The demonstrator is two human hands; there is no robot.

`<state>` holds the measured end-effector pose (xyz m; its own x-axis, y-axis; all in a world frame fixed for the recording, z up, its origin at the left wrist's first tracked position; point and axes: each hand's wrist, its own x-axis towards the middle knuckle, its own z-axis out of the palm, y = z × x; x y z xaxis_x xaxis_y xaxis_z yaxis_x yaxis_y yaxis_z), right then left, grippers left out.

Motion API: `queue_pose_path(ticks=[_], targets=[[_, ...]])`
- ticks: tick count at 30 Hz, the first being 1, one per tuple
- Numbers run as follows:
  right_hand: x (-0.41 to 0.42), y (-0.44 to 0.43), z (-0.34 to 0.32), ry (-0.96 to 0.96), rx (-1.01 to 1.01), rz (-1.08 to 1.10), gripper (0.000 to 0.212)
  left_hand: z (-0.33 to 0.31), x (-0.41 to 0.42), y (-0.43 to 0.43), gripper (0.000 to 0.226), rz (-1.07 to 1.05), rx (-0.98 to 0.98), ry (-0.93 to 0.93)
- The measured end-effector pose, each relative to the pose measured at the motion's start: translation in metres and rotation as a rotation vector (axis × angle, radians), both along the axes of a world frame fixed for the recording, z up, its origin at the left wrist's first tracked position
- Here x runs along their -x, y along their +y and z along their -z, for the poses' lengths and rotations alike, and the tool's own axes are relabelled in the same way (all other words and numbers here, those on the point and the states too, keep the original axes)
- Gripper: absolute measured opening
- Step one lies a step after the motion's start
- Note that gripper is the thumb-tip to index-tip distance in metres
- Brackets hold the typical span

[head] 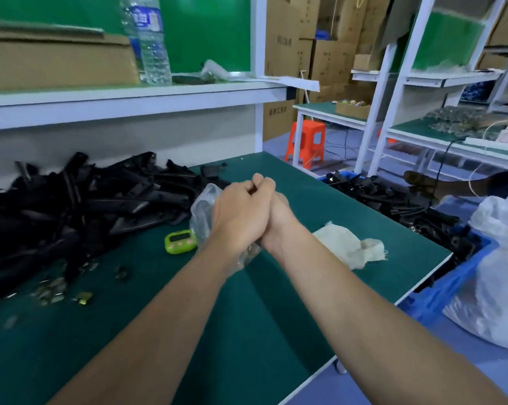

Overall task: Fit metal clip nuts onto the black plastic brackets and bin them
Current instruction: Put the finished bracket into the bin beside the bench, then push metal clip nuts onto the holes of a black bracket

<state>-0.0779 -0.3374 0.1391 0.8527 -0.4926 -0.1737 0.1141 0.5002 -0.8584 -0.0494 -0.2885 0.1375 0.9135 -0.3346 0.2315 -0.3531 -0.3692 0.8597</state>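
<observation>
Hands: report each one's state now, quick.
Left hand: closed, clasped with the right hand.
Right hand: closed, clasped with the left; anything held between them is hidden.

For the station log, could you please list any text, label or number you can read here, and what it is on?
No text reads clearly.
Water bottle label: white characters on blue, too blurred.
Cardboard boxes: dark printed characters, too blurred.
Green timer: display too small.
</observation>
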Motion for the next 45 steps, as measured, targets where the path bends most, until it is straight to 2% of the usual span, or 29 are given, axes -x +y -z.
queue_pose_path(ticks=[2,3,5,7,11,13,15,19,23,26,29,33,36,39,41,45], targets=[[-0.022,0.020,0.015,0.057,0.063,-0.044,0.033,0.004,-0.013,0.038,0.047,-0.029,0.005,-0.065],[-0.026,0.032,0.018,0.102,0.156,-0.054,0.027,0.008,-0.020,0.056,0.044,-0.061,0.010,-0.104],[-0.044,0.054,0.032,0.173,0.254,-0.054,0.021,0.020,-0.035,0.095,0.031,-0.153,-0.035,-0.154],[-0.060,0.075,0.040,0.217,0.273,-0.132,0.019,0.039,-0.050,0.136,0.022,-0.275,-0.101,-0.128],[-0.095,0.106,0.056,0.234,0.368,-0.254,0.022,0.088,-0.074,0.215,0.034,-0.450,-0.296,-0.129],[-0.111,0.118,0.062,0.242,0.509,-0.279,0.023,0.108,-0.082,0.247,0.051,-0.469,-0.483,-0.126],[-0.124,0.128,0.067,0.264,0.689,-0.293,0.029,0.122,-0.089,0.269,0.068,-0.420,-0.580,-0.062],[-0.149,0.142,0.072,0.288,0.894,-0.251,0.044,0.142,-0.100,0.281,0.055,-0.328,-0.646,-0.034],[-0.180,0.153,0.078,0.259,1.055,-0.265,0.065,0.142,-0.113,0.286,0.028,-0.371,-0.527,-0.093],[-0.207,0.155,0.082,0.239,1.370,-0.182,0.067,0.142,-0.113,0.288,0.012,-0.399,-0.469,-0.170],[-0.231,0.155,0.089,0.263,1.576,-0.084,0.064,0.144,-0.110,0.286,0.018,-0.412,-0.420,-0.275],[-0.244,0.158,0.097,0.231,1.798,0.004,0.063,0.146,-0.113,0.287,0.018,-0.416,-0.332,-0.230],[-0.240,0.161,0.097,0.128,1.840,0.084,0.060,0.146,-0.115,0.284,0.022,-0.439,-0.357,-0.200],[-0.223,0.158,0.090,-0.013,1.787,0.178,0.051,0.145,-0.113,0.280,0.033,-0.454,-0.414,-0.189],[-0.208,0.155,0.080,-0.104,1.646,0.189,0.045,0.144,-0.110,0.278,0.043,-0.408,-0.431,-0.234],[-0.164,0.148,0.063,-0.300,1.204,0.046,0.038,0.146,-0.101,0.257,0.059,-0.252,-0.564,-0.364]])
